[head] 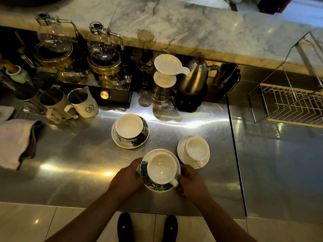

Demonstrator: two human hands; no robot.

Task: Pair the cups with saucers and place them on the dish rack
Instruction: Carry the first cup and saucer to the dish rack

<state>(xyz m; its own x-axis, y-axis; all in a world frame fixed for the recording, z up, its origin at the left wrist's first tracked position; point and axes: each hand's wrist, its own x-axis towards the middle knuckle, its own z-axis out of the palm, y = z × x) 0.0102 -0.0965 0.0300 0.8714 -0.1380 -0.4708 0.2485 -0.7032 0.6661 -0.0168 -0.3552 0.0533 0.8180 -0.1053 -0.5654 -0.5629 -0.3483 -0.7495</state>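
Note:
Three cup-and-saucer pairs stand on the steel counter. Nearest me, a white cup sits on a leaf-patterned saucer. My left hand grips that saucer's left edge and my right hand grips its right edge beside the cup's handle. Behind it, a leaf-printed cup rests on a matching saucer. To the right, a plain white cup sits on a white saucer. The wire dish rack stands at the far right, holding nothing that I can see.
Milk pitchers, two siphon brewers, a white dripper on a glass server and a steel kettle line the back. A folded cloth lies left. A seam splits the counter before the rack.

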